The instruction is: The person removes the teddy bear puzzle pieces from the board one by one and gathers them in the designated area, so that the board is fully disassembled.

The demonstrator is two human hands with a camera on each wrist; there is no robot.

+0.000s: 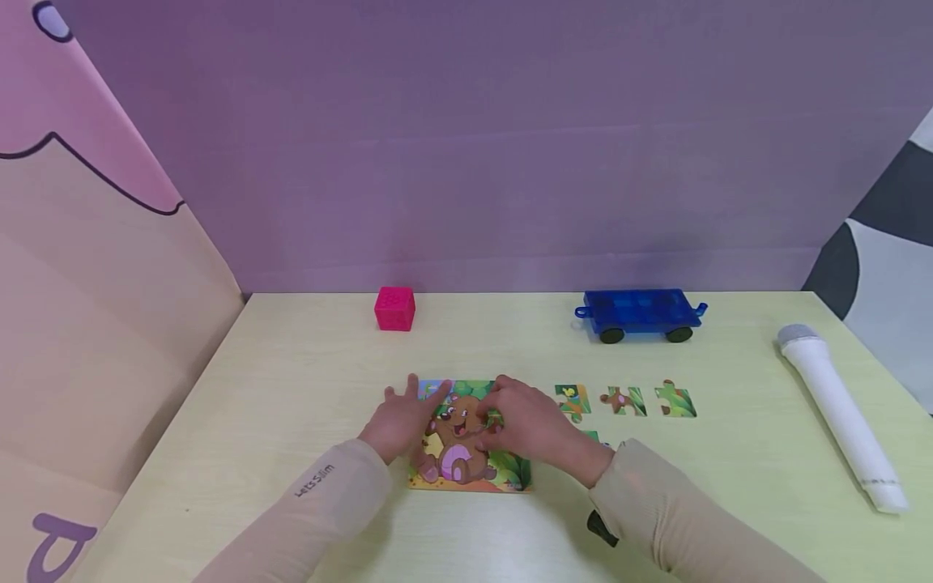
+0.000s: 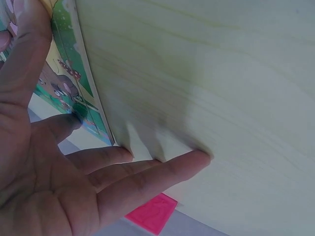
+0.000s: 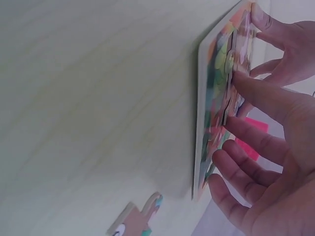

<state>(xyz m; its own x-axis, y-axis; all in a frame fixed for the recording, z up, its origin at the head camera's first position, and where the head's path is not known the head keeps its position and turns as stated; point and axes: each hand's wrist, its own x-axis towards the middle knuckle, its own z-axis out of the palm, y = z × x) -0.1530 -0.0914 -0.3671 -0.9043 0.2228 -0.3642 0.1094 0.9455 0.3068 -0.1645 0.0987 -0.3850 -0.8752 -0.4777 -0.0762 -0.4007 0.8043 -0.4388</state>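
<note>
A jigsaw puzzle of a brown bear (image 1: 457, 453) in a flat tray (image 1: 466, 487) lies at the front middle of the table. My right hand (image 1: 526, 421) is over its right half, thumb and index finger pinching a puzzle piece (image 3: 229, 101) by its edges, close over the picture. The other right fingers curve loosely near the tray's edge. At the tray's left side, my left hand (image 1: 399, 423) has its fingers spread and extended, its thumb over the upper left of the picture. In the left wrist view its long fingers (image 2: 147, 182) reach past the tray's edge.
Loose puzzle pieces (image 1: 625, 401) lie in a row right of the tray, another partly hidden by the right arm. Toward the back stand a pink cube (image 1: 395, 309) and a blue wheeled wagon (image 1: 641, 312). A white microphone-shaped object (image 1: 841, 417) lies far right.
</note>
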